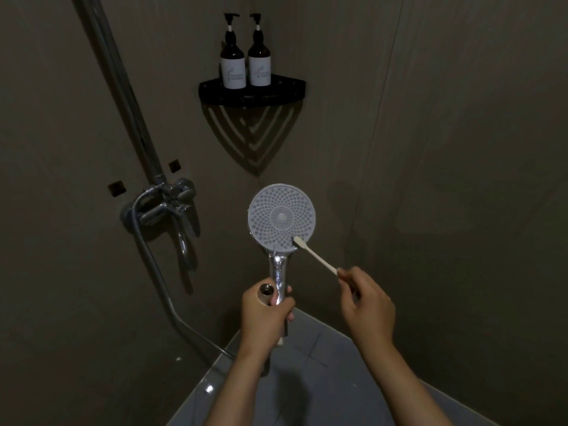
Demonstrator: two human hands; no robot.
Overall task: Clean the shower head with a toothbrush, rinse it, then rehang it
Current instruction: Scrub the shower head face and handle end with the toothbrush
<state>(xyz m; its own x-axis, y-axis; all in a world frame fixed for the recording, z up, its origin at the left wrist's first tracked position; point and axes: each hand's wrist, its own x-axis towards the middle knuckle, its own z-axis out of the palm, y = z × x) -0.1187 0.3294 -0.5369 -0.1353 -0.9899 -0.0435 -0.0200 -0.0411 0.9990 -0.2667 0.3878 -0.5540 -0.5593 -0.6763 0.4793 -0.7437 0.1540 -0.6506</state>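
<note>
The fingers of the left hand (264, 315) are curled tightly around the chrome handle of the shower head (281, 216). They hold it upright, so the round grey spray face stands just above these fingers and is turned toward the camera. The right hand (365, 299), just beside the left one, pinches the end of a pale toothbrush (316, 256) between the thumb and the fingertips. From this pinch the toothbrush goes up and to the left, and its bristle end touches the lower right edge of the spray face. Further to the left of the left fingers, a metal hose (159, 272) hangs from the mixer tap (166, 204) on the wall. High above both hands, a black corner shelf (292, 87) carries two pump bottles (232, 59) side by side.
</note>
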